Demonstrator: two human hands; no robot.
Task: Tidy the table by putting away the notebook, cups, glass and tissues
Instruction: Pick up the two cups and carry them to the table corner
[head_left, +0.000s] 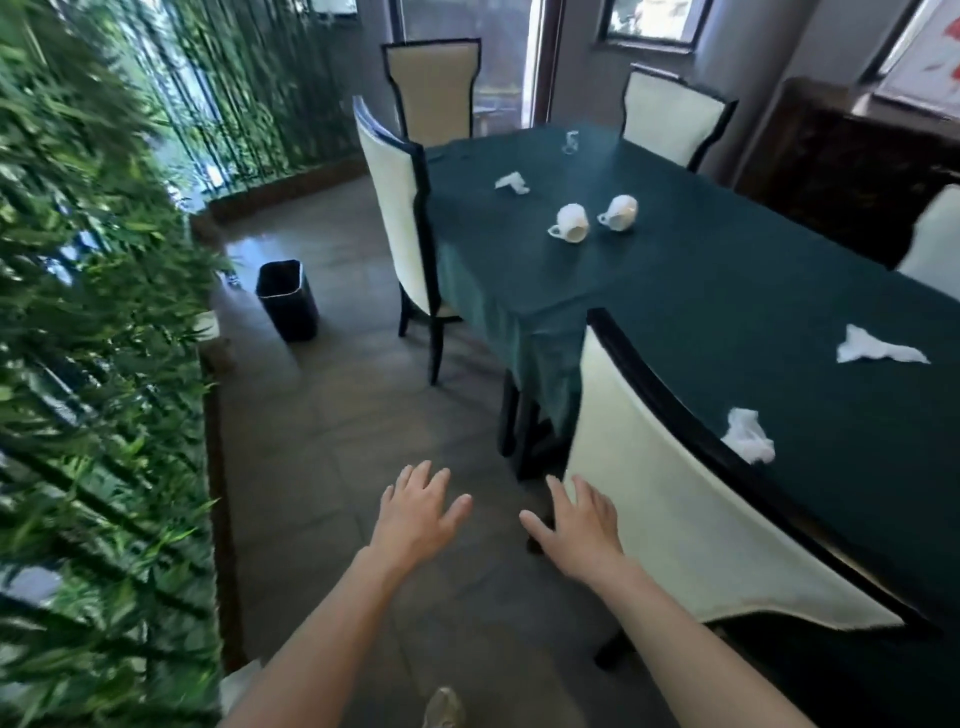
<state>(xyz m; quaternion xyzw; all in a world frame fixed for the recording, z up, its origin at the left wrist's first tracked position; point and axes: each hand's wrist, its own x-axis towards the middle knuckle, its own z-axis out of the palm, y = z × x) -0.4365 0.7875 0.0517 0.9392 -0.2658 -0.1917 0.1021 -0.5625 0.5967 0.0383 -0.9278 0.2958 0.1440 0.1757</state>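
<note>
Two white cups (570, 223) (619, 212) lie on their sides in the middle of the dark green table (701, 291). A clear glass (570, 141) stands near the far end. Crumpled white tissues lie at the far left (511, 183), at the right (878, 349) and near the closest chair (749, 434). No notebook shows. My left hand (415, 512) and my right hand (579, 522) hover over the floor in front of me, fingers spread, holding nothing. The right hand is beside the back of the near chair (675, 509).
A black waste bin (287, 300) stands on the tiled floor to the left, by a bamboo planter (93, 364). More cream chairs (397, 208) (670, 117) ring the table. A dark sideboard (841, 171) lines the right wall.
</note>
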